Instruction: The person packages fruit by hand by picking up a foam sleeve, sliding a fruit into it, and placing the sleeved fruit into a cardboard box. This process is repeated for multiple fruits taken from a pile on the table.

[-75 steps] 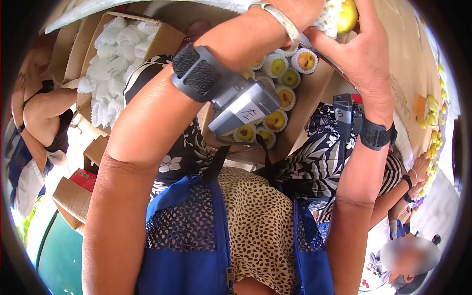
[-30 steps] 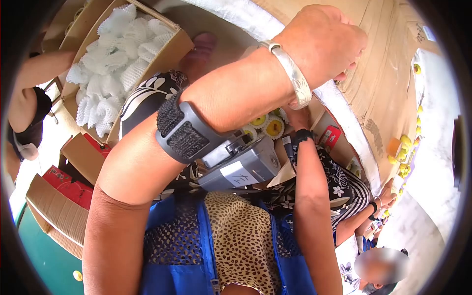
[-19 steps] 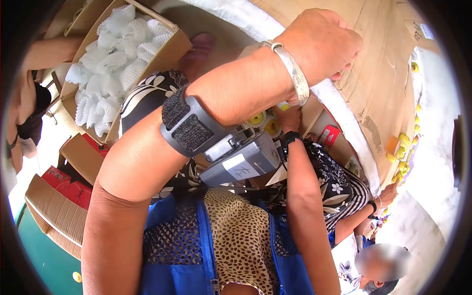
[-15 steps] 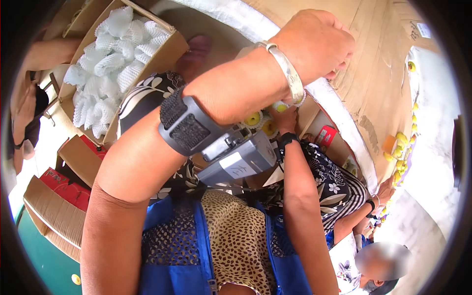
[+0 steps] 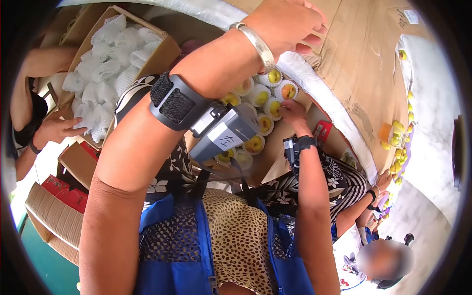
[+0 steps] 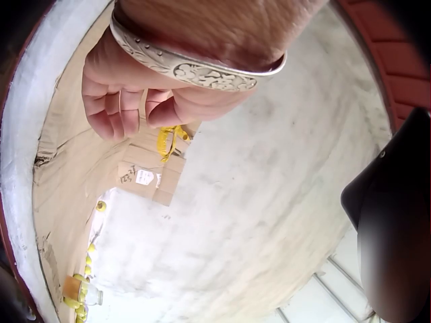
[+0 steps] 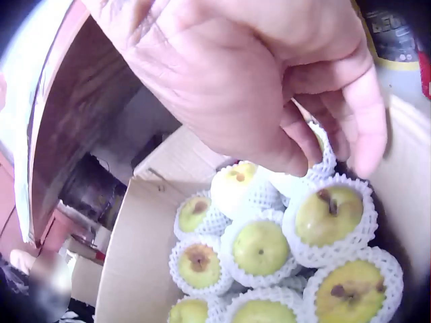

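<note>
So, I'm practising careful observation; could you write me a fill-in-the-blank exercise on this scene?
1. The person's bare left grip holds ____.
2. The person's bare right grip is at round yellow-green fruits in a brown box made of ____.
3. The engraved silver metal bangle is worn on the ____ wrist.
4. The foam net sleeves heaped at the head view's left are coloured ____.

Missing words: nothing; cardboard; left; white.

Spread over the white-edged tabletop [image 6: 19, 168]: a large brown cardboard sheet [image 5: 373, 73], with loose round yellow fruits [image 5: 399, 156] and a clear container [image 6: 93, 297] along its edge. Packed side by side in the open brown cardboard box [image 7: 138, 235] alongside: yellow-green fruits [image 7: 259, 247] in white foam nets [image 7: 392, 276].
</note>
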### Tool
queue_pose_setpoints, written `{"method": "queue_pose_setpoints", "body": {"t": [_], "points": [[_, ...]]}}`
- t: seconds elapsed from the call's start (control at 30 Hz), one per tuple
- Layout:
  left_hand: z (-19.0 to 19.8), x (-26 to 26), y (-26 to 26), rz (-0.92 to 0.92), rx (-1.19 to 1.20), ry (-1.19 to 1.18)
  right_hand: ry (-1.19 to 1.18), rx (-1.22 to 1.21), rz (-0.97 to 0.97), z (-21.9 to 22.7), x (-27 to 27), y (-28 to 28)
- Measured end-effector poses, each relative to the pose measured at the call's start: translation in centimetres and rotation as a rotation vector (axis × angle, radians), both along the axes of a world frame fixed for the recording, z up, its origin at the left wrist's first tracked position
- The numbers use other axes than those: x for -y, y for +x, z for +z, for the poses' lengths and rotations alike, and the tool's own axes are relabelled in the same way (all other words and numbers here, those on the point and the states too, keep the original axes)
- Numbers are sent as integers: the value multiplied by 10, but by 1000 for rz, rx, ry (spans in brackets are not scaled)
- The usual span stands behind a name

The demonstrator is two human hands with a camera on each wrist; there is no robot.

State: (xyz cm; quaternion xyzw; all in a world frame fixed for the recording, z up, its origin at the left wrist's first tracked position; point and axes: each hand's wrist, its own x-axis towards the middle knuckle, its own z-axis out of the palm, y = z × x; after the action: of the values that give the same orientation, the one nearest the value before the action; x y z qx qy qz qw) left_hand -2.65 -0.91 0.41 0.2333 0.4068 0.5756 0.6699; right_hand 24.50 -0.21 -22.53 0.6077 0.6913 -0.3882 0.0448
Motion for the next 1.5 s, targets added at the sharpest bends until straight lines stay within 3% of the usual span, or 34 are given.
{"method": "queue_pose_setpoints", "body": {"t": [0.03,0.13,0.2,0.43,0.53,0.57,0.67,0.77,0.83,0.9,1.07,1.17,1.37,1.5], "points": [[-1,-1,-2,3,-15,-6,88,-117,7,-18,5,2],[4,0,-1,-7,-46,-59,77,-127,108,-42,13,-5],[6,1,1,-1,-31,-63,48,-72,40,-57,16,6],[4,-3,1,-18,4,-47,120,33,134,-18,13,-16],[6,-2,5,4,-4,-58,217,-33,43,-30,-2,-19],[2,-4,5,-10,19,-31,272,-75,116,-30,-6,-22],[-8,-8,9,-28,79,14,159,-63,137,-27,-5,-32],[-1,-7,8,-5,64,-32,124,7,301,-33,-6,-43],[4,-6,8,-8,62,-85,158,-75,292,-36,-5,-42],[-1,-4,4,-66,235,69,150,-133,284,-38,-5,-37],[1,-10,12,-23,142,-44,128,-101,347,-39,-13,-41],[-4,-10,12,-38,170,3,-39,0,289,-32,-20,-48],[0,-9,13,-49,130,-36,-66,195,251,-25,-25,-67],[3,-9,13,-31,118,-62,-21,15,220,-57,-28,-55]]}}
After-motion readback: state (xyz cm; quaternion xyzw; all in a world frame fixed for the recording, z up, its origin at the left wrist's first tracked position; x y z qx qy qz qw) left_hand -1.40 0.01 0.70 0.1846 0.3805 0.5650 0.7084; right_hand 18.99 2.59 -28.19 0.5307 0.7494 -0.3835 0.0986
